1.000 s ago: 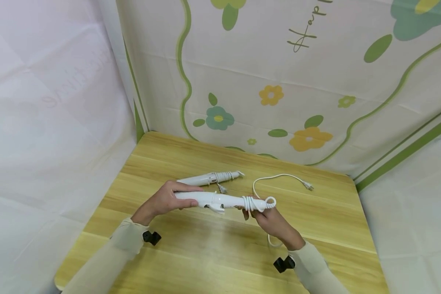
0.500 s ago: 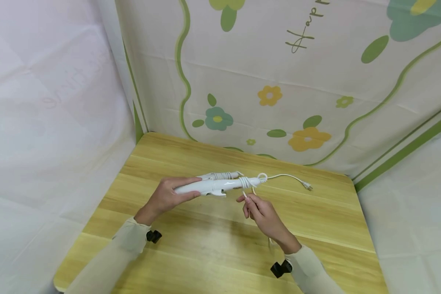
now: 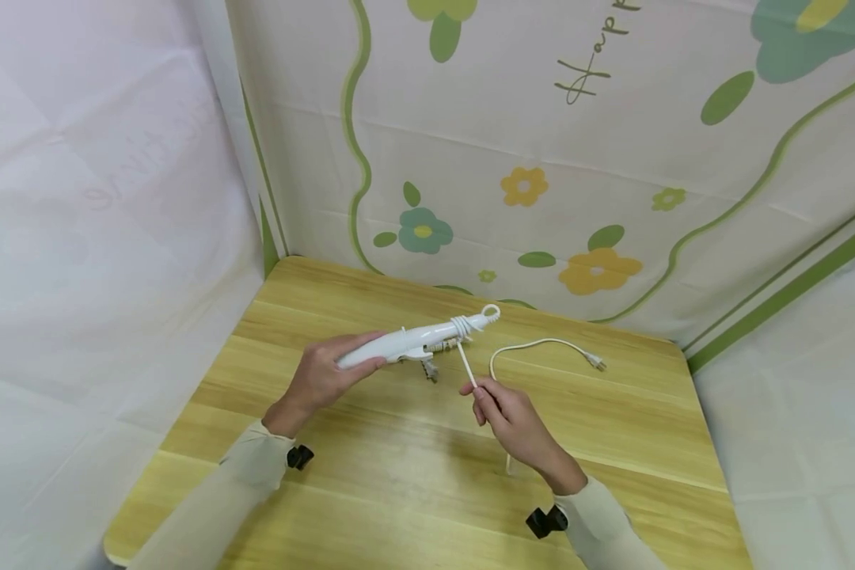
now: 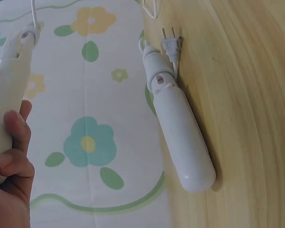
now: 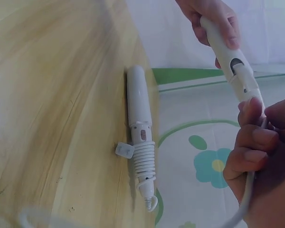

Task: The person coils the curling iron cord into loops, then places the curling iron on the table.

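Observation:
In the head view my left hand grips the thick end of a white curling iron, held above the table and tilted up to the right. A few turns of its white power cord wrap the thin handle end. My right hand pinches this cord between thumb and fingers, and the stretch up to the handle is taut. A second white curling iron lies on the table behind, its cord coiled neatly around its handle. The held iron hides most of it in the head view. Its two-prong plug sticks out sideways.
A wood-grain table lies below. The loose cord's plug rests on the tabletop at the right. A white cloth with printed flowers hangs behind the table, and plain white cloth hangs at the left.
My left hand has raised and tilted the curling iron's handle end upward. My right hand has come off the handle and drawn down a length of cord, leaving fewer turns around the handle.

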Available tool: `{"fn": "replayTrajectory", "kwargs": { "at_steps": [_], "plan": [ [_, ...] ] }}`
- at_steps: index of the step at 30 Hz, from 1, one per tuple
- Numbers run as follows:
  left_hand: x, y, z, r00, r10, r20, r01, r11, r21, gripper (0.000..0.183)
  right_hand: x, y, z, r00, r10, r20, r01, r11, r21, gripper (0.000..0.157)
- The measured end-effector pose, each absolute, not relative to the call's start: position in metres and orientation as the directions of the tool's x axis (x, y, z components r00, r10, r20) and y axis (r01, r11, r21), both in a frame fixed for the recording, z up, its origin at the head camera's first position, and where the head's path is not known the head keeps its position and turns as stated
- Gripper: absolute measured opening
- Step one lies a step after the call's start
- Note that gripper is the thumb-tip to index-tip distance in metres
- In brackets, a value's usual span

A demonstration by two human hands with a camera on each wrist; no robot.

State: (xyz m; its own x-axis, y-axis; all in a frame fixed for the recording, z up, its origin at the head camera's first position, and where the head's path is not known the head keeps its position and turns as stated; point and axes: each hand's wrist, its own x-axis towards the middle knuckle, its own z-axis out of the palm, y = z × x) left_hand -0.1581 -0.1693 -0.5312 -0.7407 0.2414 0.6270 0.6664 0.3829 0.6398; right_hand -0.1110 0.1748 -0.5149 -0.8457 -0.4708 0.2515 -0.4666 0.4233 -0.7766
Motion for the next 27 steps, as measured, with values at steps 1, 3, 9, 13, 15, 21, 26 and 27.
{"fn": "replayTrajectory", "kwargs": {
  "at_steps": [1, 3, 9, 13, 15, 21, 26, 27],
  "plan": [
    [-0.159, -0.171, -0.531, -0.735, 0.236, 0.636, 0.669, 0.406, 0.622, 0.047, -0.111, 0.175, -0.514, -0.842, -0.476, 0.255, -0.475, 0.428, -0.769, 0.023],
    [-0.161, -0.173, -0.532, -0.714, 0.243, 0.656, 0.683, 0.444, 0.579, 0.049, -0.11, 0.175, -0.513, -0.838, -0.483, 0.255, -0.485, 0.442, -0.755, 0.023],
    [-0.161, -0.177, -0.535, -0.643, 0.367, 0.672, 0.742, 0.517, 0.427, 0.045, -0.112, 0.182, -0.511, -0.824, -0.5, 0.264, -0.517, 0.477, -0.71, 0.02],
    [-0.16, -0.178, -0.534, -0.616, 0.455, 0.643, 0.769, 0.525, 0.365, 0.044, -0.116, 0.189, -0.509, -0.768, -0.536, 0.351, -0.621, 0.489, -0.612, 0.02],
    [-0.159, -0.178, -0.532, -0.597, 0.494, 0.633, 0.785, 0.523, 0.332, 0.045, -0.119, 0.193, -0.508, -0.737, -0.553, 0.39, -0.667, 0.497, -0.555, 0.021],
    [-0.155, -0.181, -0.523, -0.594, 0.604, 0.531, 0.804, 0.47, 0.364, 0.043, -0.127, 0.202, -0.504, -0.674, -0.598, 0.434, -0.738, 0.52, -0.43, 0.02],
    [-0.151, -0.184, -0.518, -0.602, 0.677, 0.423, 0.778, 0.378, 0.501, 0.04, -0.133, 0.205, -0.499, -0.632, -0.638, 0.44, -0.775, 0.497, -0.391, 0.017],
    [-0.151, -0.184, -0.516, -0.598, 0.689, 0.41, 0.769, 0.35, 0.535, 0.039, -0.135, 0.205, -0.498, -0.625, -0.646, 0.438, -0.779, 0.486, -0.396, 0.016]
  ]
}}
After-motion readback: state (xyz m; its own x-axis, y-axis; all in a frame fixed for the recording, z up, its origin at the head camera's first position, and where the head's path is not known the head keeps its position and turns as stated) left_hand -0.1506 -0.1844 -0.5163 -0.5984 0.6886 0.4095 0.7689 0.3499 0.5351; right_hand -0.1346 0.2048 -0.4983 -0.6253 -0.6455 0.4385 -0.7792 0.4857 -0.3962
